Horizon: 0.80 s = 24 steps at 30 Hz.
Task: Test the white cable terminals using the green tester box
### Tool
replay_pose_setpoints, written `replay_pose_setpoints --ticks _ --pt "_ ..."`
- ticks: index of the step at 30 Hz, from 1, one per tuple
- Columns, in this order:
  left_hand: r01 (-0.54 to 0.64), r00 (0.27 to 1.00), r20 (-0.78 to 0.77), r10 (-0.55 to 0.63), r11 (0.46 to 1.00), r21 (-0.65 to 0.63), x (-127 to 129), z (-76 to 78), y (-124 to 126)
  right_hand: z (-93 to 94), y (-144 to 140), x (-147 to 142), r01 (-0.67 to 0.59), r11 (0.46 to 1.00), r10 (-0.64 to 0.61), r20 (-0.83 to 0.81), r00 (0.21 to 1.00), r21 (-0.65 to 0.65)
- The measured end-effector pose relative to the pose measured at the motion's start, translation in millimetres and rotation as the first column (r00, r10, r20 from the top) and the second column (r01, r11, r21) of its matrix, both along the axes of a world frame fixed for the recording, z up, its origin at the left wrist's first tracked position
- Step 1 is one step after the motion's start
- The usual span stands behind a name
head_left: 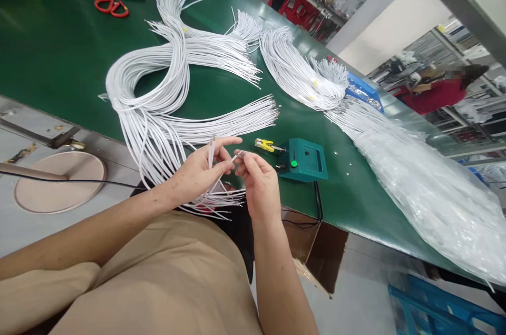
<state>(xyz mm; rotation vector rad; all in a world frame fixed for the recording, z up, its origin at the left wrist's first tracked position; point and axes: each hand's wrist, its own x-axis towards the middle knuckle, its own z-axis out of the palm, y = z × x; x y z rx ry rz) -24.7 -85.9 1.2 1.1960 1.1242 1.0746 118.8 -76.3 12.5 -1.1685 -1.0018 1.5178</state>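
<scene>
Both hands are working on one thin white wire [236, 157] just above the table's near edge. The left hand [201, 170] is pinching it by the thumb, index finger pointing right, while a few spare wires [211, 153] are poking up beside its fingers. The right hand [261, 182] is closing thumb and fingertips around the wire's far right end, so the tip's mostly hiding in there. A big looped bundle of white wires [148, 58] is sprawling to the left, and a teal bench device [306, 158] is sitting just right of the fingers, on the green table [59, 45].
</scene>
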Motion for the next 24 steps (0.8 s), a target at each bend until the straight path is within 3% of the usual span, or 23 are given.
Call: replay_pose_setpoints --ticks 7,10,12,14,16,17,19,21,24 --pt "0.031 0.998 -0.059 -0.033 0.999 -0.034 0 8.1 0 2.4 -4 -2 0.014 0.966 -0.095 0.306 0.947 0.258" --pt "0.042 0.999 0.036 -0.039 0.994 -0.099 -1 8.6 0 0.2 -3 -1 -0.053 0.918 -0.138 0.442 0.887 0.392" --pt "0.098 0.972 0.229 -0.047 0.971 -0.218 -2 9.5 2 -3.6 -2 1 -0.129 0.833 -0.24 0.561 0.792 0.538" --pt "0.193 0.894 0.448 -0.005 0.907 -0.374 -5 11.4 5 -9.1 -1 3 -0.251 0.702 -0.377 0.647 0.662 0.666" --pt "0.279 0.809 0.584 0.071 0.828 -0.487 -7 13.2 9 -14.7 1 6 -0.367 0.602 -0.463 0.684 0.564 0.709" --pt "0.303 0.786 0.611 0.095 0.802 -0.514 -8 13.7 11 -16.5 2 7 -0.395 0.585 -0.47 0.693 0.546 0.708" --pt "0.296 0.784 0.612 0.103 0.805 -0.515 -9 12.8 13 -17.0 4 11 -0.376 0.619 -0.421 0.696 0.582 0.689" --pt "0.244 0.824 0.562 0.073 0.85 -0.468 -8 9.5 15 -13.4 8 16 -0.268 0.729 -0.316 0.657 0.684 0.63" --pt "0.169 0.893 0.449 0.015 0.915 -0.366 -4 1.7 15 -5.4 17 22 -0.127 0.91 -0.118 0.539 0.834 0.395"
